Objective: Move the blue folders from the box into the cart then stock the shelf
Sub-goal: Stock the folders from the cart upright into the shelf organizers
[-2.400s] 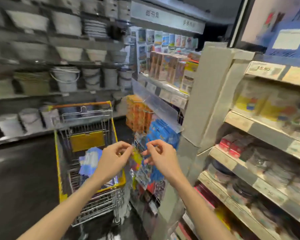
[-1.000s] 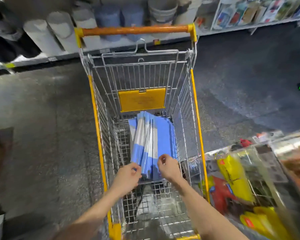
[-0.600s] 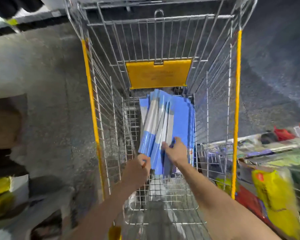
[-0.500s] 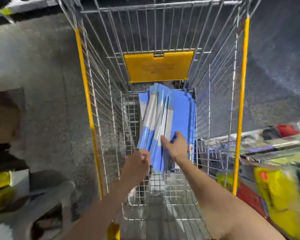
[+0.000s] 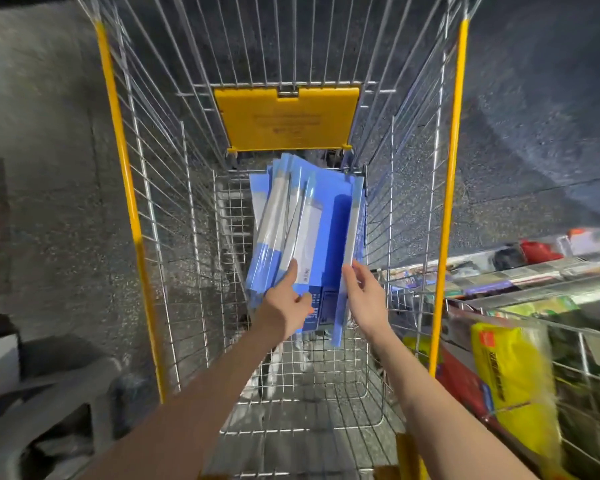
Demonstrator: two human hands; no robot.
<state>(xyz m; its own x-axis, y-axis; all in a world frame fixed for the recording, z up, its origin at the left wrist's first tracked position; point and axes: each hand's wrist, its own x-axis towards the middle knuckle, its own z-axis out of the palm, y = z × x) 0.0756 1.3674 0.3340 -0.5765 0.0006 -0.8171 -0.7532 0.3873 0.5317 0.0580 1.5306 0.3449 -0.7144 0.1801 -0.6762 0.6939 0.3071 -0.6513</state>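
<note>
1. Blue folders (image 5: 305, 220) lie in the cart (image 5: 447, 188).
2. Right hand (image 5: 366, 299), earlier flat on the stack, now pinches the rightmost folder (image 5: 350, 230) by its edge.
3. Left hand (image 5: 284, 306) grips the rest, thumb on top; shelf stocking probably starts.

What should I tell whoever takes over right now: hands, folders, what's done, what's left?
Left hand grips the near end of the blue folders, thumb on top.
Right hand pinches the edge of one folder at the stack's right side.
The folders lie in the cart, toward its far end.
Done: folders are in the cart.
Left: lift them out and do the stocking.
</note>
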